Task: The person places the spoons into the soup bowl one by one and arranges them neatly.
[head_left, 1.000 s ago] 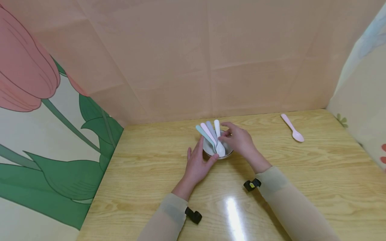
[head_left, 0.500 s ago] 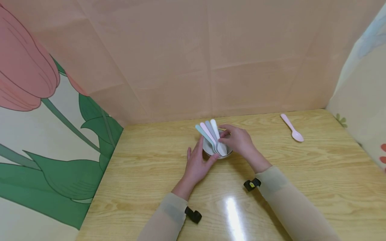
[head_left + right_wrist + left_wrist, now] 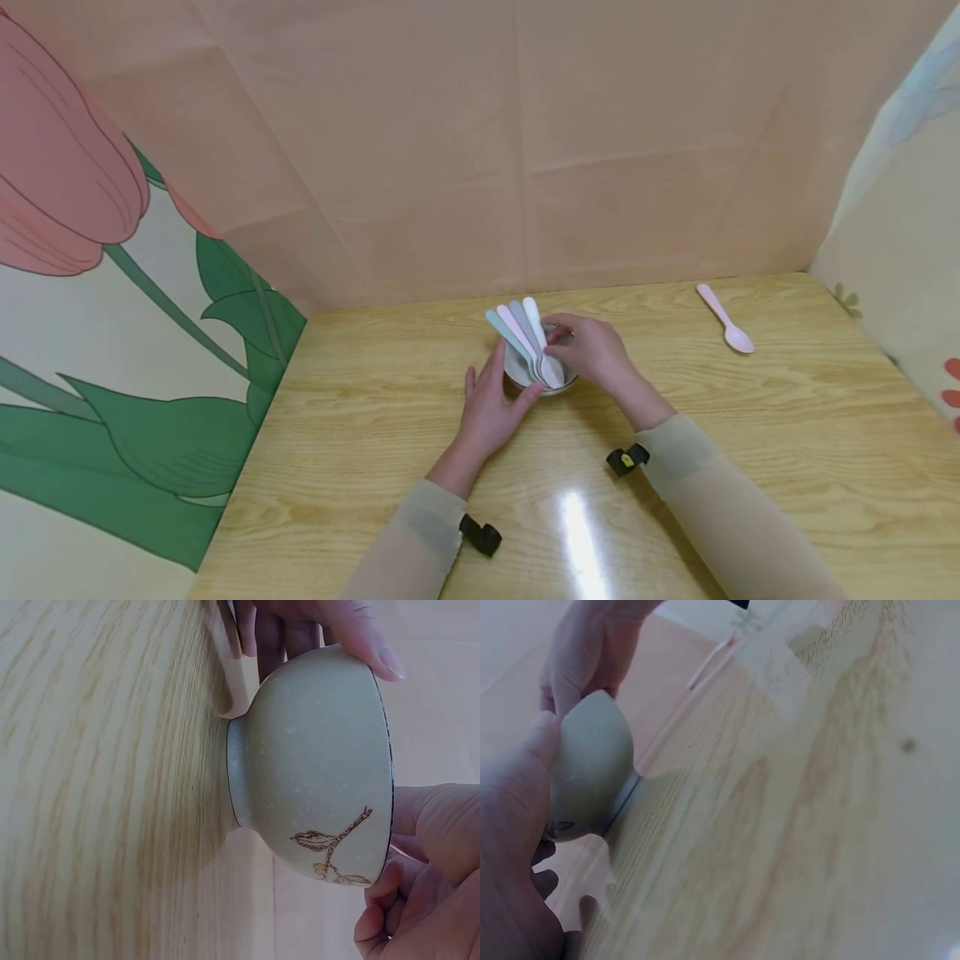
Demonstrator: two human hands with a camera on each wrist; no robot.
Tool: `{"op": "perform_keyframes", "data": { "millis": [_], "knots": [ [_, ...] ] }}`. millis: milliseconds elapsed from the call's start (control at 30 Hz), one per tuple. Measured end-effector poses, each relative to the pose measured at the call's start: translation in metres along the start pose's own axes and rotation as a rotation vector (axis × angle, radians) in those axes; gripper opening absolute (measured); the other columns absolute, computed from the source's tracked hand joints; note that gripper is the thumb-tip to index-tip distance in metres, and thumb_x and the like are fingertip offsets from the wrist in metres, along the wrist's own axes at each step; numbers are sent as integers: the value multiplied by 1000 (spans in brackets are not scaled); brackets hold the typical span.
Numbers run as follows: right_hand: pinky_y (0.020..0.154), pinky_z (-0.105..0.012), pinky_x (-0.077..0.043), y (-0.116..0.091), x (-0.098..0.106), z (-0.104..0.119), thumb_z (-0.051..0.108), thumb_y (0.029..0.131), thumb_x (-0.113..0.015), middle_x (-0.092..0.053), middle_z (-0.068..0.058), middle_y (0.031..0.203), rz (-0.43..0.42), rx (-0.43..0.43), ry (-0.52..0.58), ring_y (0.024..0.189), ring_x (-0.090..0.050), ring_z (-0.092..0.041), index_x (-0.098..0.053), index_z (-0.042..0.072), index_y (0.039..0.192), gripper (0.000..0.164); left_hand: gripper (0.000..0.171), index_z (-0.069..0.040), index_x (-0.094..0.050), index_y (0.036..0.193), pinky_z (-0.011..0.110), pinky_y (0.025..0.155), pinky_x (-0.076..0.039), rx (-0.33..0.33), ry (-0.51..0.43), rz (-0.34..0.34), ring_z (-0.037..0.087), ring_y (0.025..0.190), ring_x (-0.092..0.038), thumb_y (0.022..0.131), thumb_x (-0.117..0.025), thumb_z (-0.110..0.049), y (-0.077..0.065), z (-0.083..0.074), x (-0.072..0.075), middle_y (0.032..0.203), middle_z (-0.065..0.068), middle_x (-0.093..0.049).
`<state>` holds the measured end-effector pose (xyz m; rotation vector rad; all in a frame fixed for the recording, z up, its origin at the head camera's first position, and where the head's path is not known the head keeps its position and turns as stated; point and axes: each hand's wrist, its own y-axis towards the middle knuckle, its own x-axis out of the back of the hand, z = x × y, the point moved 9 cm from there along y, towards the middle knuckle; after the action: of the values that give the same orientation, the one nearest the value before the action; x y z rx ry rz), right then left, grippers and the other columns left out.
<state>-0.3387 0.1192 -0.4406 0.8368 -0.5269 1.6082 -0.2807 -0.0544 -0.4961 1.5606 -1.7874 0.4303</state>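
Observation:
A small bowl (image 3: 322, 742) with a dark rim and a brown sprig pattern stands upright on the table. Several spoons lean in it, handles fanned toward the far left: mint (image 3: 508, 327), pink (image 3: 516, 321), grey-purple (image 3: 523, 321) and white (image 3: 532, 310). Their lower ends nest together near the front rim. My left hand (image 3: 491, 417) grips the bowl's left side, thumb over the near rim. My right hand (image 3: 596, 350) is at the right rim, its thumb and curled fingers pinching the white spoon's lower handle; the exact contact is partly hidden.
Another pink spoon (image 3: 725, 319) lies apart on the wooden table (image 3: 360, 433), toward the back right. A plain pinkish cloth backdrop (image 3: 420, 167) rises behind the table. A tulip-print panel (image 3: 247, 333) stands along the left edge.
The white spoon has swung left to lie against the other handles, with my right fingers at it. My left hand has stayed on the bowl. Little differs over the last half second.

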Motion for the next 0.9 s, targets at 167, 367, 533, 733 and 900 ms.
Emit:
{"op": "perform_keyframes", "data": {
  "millis": [167,367,533,733,900],
  "knots": [
    [93,-49,-53,0,-1,-1,15,100,-84,-81,-5,111,5,-12,10,103,-72,-31,-71,10,148,50,101,-14,-14,179,66,133,-4,-3,-7,-3,30,164,-31,107,-67,-60,0,0,0,179,13,-31],
    [77,-40,-48,-3,4,1,17,101,-83,-81,-7,114,-9,-3,36,82,-63,-26,-71,11,146,47,101,-16,-13,179,67,133,-4,-12,-11,-7,31,164,-32,107,-67,-59,0,0,1,178,13,-32],
    [72,-38,-46,-7,13,0,18,103,-81,-80,-7,118,-34,17,46,87,-60,-26,-72,9,145,44,100,-17,-12,179,67,133,-4,-13,-12,-6,31,164,-32,107,-68,-59,0,0,0,178,13,-32],
    [69,-39,-47,-12,23,-9,22,106,-79,-77,-8,121,-49,-6,75,91,-59,-28,-69,10,148,45,101,-18,-12,179,65,133,-3,-10,-17,-8,31,164,-31,106,-69,-59,0,1,0,179,12,-31],
    [69,-39,-47,-17,37,-15,24,106,-79,-76,-10,122,-85,-19,97,92,-59,-28,-65,9,153,51,101,-20,-12,179,65,133,-3,-9,-20,-10,31,164,-31,106,-68,-60,0,1,0,179,11,-31]
  ]
}}
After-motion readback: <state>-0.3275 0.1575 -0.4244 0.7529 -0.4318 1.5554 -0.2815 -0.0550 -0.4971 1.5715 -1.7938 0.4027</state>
